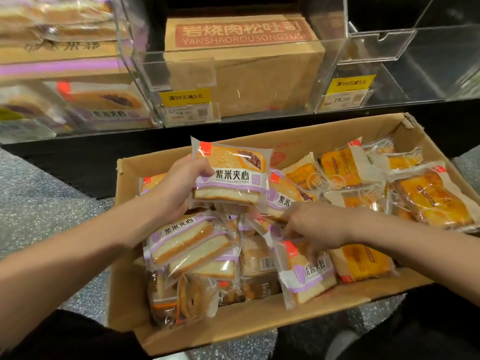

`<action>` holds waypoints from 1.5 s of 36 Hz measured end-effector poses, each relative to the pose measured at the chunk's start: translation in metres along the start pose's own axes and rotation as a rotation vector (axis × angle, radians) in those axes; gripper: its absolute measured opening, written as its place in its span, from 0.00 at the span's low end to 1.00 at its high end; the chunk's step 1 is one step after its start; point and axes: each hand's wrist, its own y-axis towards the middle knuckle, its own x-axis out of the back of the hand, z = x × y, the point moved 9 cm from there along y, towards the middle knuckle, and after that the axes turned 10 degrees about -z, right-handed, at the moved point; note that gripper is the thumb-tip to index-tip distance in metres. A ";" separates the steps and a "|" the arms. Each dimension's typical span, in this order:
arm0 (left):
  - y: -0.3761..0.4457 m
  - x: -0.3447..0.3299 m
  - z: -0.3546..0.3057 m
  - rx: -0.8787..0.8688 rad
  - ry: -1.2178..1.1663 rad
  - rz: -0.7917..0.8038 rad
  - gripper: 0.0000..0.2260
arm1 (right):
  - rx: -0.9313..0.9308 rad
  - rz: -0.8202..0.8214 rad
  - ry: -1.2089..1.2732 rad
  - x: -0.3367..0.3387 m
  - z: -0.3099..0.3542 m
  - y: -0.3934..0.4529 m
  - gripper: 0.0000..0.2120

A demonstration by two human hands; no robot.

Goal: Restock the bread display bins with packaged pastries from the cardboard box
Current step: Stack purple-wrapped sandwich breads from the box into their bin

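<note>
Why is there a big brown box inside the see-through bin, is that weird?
Yes, a bit odd. The middle clear bin holds a whole closed brown carton instead of loose packets. The open cardboard box on the floor also has a torn far-right corner.

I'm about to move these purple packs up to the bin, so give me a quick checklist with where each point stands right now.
1. Left hand grips the raised purple-label pack: ok.
2. Right hand has a firm hold on a pack in the cardboard box: cannot tell, fingers only reach among wrappers.
3. Matching purple product in the left bin: ok.
4. Room in that bin: cannot tell, blurred.
5. Middle bin free: not ok, a brown carton fills it.
</note>
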 end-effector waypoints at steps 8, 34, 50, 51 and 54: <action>0.000 0.005 -0.008 -0.060 0.072 -0.038 0.07 | 0.007 -0.206 0.808 0.061 -0.010 -0.021 0.16; -0.011 0.027 -0.054 -0.150 -0.147 -0.025 0.12 | -0.349 -0.634 1.684 0.114 -0.021 0.006 0.30; -0.032 0.172 -0.146 -0.306 -0.299 -0.150 0.15 | -0.143 -0.823 1.718 0.250 0.050 0.061 0.13; -0.032 0.187 -0.153 -0.336 -0.265 -0.191 0.16 | -0.119 -0.811 1.720 0.262 0.057 0.067 0.12; -0.038 0.221 -0.182 -0.456 -0.182 -0.286 0.12 | -0.095 -0.827 1.680 0.296 0.071 0.084 0.13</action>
